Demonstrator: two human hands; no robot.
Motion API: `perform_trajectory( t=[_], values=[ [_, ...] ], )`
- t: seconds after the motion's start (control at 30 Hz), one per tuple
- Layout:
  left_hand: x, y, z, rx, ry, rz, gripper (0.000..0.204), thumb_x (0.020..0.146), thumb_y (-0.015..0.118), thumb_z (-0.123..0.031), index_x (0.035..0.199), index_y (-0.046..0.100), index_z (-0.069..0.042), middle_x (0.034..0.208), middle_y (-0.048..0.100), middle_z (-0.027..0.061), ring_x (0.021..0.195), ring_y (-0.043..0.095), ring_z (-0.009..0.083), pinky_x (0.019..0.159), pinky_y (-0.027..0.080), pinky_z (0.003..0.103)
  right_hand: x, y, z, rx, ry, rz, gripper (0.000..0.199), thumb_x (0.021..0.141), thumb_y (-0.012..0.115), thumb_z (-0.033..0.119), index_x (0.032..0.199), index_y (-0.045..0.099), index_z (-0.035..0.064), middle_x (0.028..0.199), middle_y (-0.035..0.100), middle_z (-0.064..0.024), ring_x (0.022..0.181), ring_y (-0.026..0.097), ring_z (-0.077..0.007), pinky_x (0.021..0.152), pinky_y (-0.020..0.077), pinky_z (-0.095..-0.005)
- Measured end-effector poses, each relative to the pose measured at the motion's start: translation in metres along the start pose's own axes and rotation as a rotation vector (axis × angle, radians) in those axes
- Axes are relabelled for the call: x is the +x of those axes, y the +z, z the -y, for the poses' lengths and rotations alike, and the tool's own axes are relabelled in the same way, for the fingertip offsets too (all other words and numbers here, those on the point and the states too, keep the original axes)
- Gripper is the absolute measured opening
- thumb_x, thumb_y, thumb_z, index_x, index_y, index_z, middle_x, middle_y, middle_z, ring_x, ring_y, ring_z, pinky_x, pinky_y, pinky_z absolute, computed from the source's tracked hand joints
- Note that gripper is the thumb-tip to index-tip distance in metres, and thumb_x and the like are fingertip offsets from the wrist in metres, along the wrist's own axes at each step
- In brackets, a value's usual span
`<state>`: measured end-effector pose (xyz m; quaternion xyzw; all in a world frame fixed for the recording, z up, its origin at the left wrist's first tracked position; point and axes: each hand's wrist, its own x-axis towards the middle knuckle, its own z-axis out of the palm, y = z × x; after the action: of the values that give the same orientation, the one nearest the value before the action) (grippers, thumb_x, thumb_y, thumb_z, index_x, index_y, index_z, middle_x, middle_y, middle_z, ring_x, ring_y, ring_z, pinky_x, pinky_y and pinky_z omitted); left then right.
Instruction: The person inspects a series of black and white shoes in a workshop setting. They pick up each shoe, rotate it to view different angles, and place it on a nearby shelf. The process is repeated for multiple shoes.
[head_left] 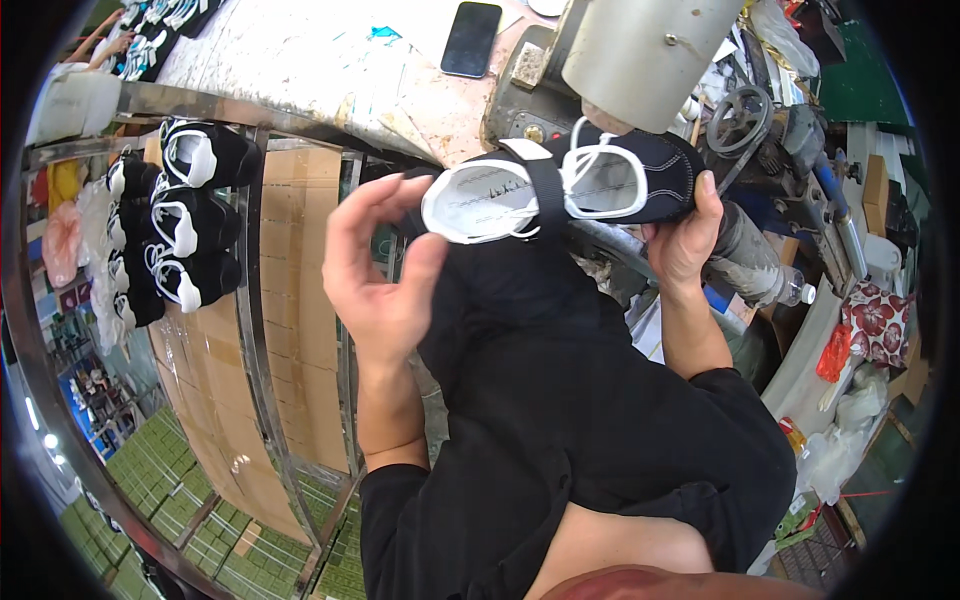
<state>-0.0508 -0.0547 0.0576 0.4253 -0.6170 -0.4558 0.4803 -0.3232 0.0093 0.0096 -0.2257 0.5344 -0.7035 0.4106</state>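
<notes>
Black shoe (548, 200), white-lined, white laces: held sideways in front of body, just below grey machine head (645, 60). Right hand (685, 240): grip closed on toe end, thumb along edge. Left hand (375, 285): fingers and thumb curved about heel end, thumb apart from fingers; cannot tell whether grip is closed on shoe. Dark phone (471, 38) on worn surface (300, 60) beyond. More black shoes (225, 220) in rows on rack at left. Clear bottle (780, 285) right of right hand.

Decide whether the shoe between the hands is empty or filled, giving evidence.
Empty where visible: inside the black shoe, the pale insole lies exposed, without foot or stuffing; deeper inside is hidden.
</notes>
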Motion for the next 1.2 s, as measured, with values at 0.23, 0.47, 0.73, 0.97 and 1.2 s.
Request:
perform_trajectory(
  t=[0.23, 0.47, 0.73, 0.97, 1.2],
  values=[
    [-0.002, 0.004, 0.045, -0.172, 0.039, 0.191, 0.097, 0.074, 0.089, -0.036, 0.147, 0.038, 0.005, 0.141, 0.052, 0.0194, 0.133, 0.049, 0.0300, 0.113, 0.037, 0.041, -0.003, 0.000, -0.012, 0.208, 0.292, -0.035, 0.049, 0.100, 0.040, 0.053, 0.112, 0.062, 0.0116, 0.089, 0.067, -0.0004, 0.057, 0.055, -0.0115, 0.039, 0.0338, -0.0256],
    [0.025, 0.022, 0.032, -0.087, 0.145, 0.221, 0.095, 0.070, 0.090, -0.034, 0.142, 0.045, 0.009, 0.142, 0.053, 0.0218, 0.132, 0.052, 0.0297, 0.113, 0.038, 0.039, -0.012, -0.009, -0.002, 0.305, 0.390, -0.039, 0.049, 0.100, 0.039, 0.055, 0.112, 0.061, 0.0123, 0.094, 0.067, -0.0020, 0.057, 0.054, -0.0165, 0.040, 0.0331, -0.0280],
    [0.042, 0.039, 0.029, -0.129, 0.132, 0.248, 0.092, 0.075, 0.087, -0.036, 0.142, 0.044, 0.010, 0.141, 0.055, 0.0230, 0.132, 0.052, 0.0303, 0.113, 0.037, 0.040, -0.022, -0.011, 0.020, 0.331, 0.384, -0.062, 0.056, 0.100, 0.036, 0.056, 0.106, 0.063, 0.0065, 0.075, 0.066, -0.0084, 0.039, 0.042, -0.0184, 0.038, 0.0323, -0.0299],
    [0.037, 0.039, 0.021, -0.015, 0.086, 0.251, 0.094, 0.091, 0.060, -0.062, 0.146, 0.038, 0.011, 0.147, 0.046, 0.0217, 0.138, 0.043, 0.0244, 0.114, 0.032, 0.036, -0.034, -0.030, 0.027, 0.346, 0.533, 0.122, 0.061, 0.101, 0.034, 0.059, 0.101, 0.063, 0.0054, 0.064, 0.059, -0.0085, 0.040, 0.042, -0.0174, 0.039, 0.0329, -0.0295],
    [0.029, 0.051, 0.015, 0.074, 0.164, 0.228, 0.086, 0.097, 0.046, -0.066, 0.136, 0.051, 0.011, 0.128, 0.062, 0.0274, 0.122, 0.061, 0.0357, 0.102, 0.046, 0.039, -0.047, -0.045, 0.036, 0.126, 0.447, -0.033, 0.069, 0.101, 0.030, 0.062, 0.104, 0.065, 0.0031, 0.064, 0.062, -0.0073, 0.039, 0.043, -0.0130, 0.036, 0.0324, -0.0262]
  ],
)
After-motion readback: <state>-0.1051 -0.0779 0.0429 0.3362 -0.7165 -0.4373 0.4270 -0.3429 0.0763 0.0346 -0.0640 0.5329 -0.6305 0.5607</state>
